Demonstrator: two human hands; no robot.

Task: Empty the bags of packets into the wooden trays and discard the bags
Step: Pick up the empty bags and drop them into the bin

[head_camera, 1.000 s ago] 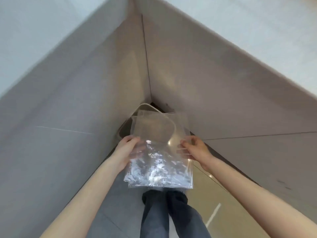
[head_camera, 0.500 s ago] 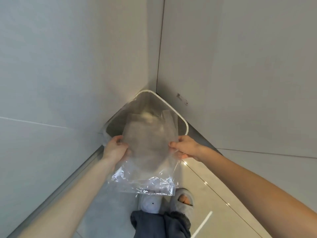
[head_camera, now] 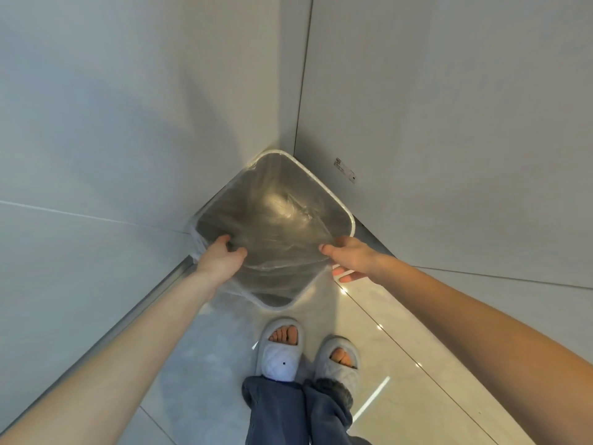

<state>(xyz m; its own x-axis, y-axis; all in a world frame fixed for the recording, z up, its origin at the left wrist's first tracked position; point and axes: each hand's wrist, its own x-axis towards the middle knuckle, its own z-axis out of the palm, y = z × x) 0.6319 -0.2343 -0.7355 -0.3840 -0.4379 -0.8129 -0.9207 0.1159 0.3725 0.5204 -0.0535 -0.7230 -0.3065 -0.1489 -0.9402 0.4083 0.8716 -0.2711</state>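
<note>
Overhead, clear crinkled bag across bin

a bin sits in the corner where two walls meet, at the middle of the frame. a bag lies flat over its opening. the left hand is at the bag's left edge, the right hand at its right edge. two slippered feet stand on the floor below the bin, lower centre.
</note>
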